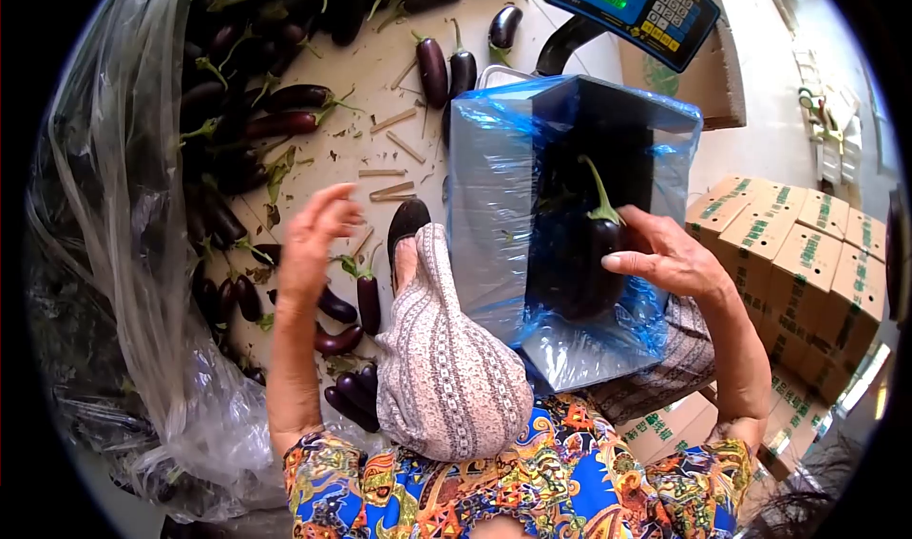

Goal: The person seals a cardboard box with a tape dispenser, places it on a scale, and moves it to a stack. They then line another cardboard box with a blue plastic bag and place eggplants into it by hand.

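Observation:
My right hand (pixel 670 251) is curled round the side of a dark eggplant (pixel 587 254) with a green stem, inside an open box (pixel 489 207) lined with blue plastic. Thumb and fingers press against its skin. My left hand (pixel 323 226) is raised over the floor left of the box, its fingers somewhat spread and nothing between them. Below and beside that hand, loose eggplants (pixel 368 297) lie on the floor. The depth of the box is dark, so its other contents are hard to make out.
A large heap of eggplants (pixel 290 97) lies at the upper left beside clear plastic sheeting (pixel 123 226). A scale display (pixel 632 7) stands behind the box. Stacked cartons (pixel 784 254) are at the right. Small sticks (pixel 406 147) and leaf scraps litter the floor.

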{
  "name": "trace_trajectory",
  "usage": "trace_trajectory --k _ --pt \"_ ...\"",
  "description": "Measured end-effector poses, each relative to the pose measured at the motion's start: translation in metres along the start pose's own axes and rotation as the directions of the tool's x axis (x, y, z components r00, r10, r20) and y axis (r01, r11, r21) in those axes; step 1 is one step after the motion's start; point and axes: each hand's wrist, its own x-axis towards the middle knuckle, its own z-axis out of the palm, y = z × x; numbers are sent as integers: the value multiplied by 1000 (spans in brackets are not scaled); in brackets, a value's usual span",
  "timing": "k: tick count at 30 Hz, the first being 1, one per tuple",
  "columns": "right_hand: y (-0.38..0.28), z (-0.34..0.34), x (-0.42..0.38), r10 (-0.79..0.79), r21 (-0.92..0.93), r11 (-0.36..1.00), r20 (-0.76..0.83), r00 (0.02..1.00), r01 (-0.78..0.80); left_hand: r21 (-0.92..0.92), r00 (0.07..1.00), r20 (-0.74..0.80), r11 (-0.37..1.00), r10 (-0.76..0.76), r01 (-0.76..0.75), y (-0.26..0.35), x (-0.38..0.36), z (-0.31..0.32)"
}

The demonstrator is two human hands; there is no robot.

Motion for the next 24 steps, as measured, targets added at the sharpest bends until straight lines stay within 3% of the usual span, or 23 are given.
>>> trace_trajectory --k 2,4,6,7,8,9,10,12,15,18,19,21,22,23,24 --pt "30 14 14 123 -116 985 -34 992 -127 -104 947 -298 991 -117 90 -64 -4 -51" --pt "55 37 45 286 -195 938 -27 958 -286 -61 867 -460 981 -190 183 -128 -14 -105" --pt "68 64 73 305 -239 922 -43 952 -306 -27 794 -575 975 -197 222 -186 -30 -149" --pt "102 83 93 247 -238 941 -11 969 -242 199 782 -620 952 -63 235 -205 -38 -161" --pt "123 97 108 235 -170 957 -23 972 -236 410 778 -625 876 69 252 -219 -43 -168" --pt "133 109 127 199 -349 918 -15 980 -192 476 777 -624 829 83 294 -231 -45 -168" --pt "144 119 143 166 -518 844 -2 986 -143 592 800 -600 691 35 414 -201 -47 -148" --pt "183 146 158 87 -511 855 -30 996 -90 855 863 -398 468 311 225 -201 -46 -128" --pt "201 148 158 -7 -476 879 -41 999 -13 927 945 -256 330 203 180 -209 -33 -111" --pt "170 141 140 60 -616 785 -40 997 -72 937 943 -253 296 217 183 -216 -14 -112" --pt "139 130 128 75 -638 766 -29 997 -76 924 904 -265 356 335 139 -207 -9 -111" --pt "75 102 105 69 -631 775 17 997 -43 601 877 -466 768 113 220 -141 -4 -99" --pt "45 88 94 43 -601 800 54 998 -2 367 853 -522 894 -30 256 -111 -3 -92" --pt "19 79 83 -91 -390 918 -30 995 73 287 866 -495 954 67 91 -98 -4 -87" --pt "-5 74 73 -207 -164 969 -134 969 184 91 871 -492 995 3 48 -57 -8 -65"
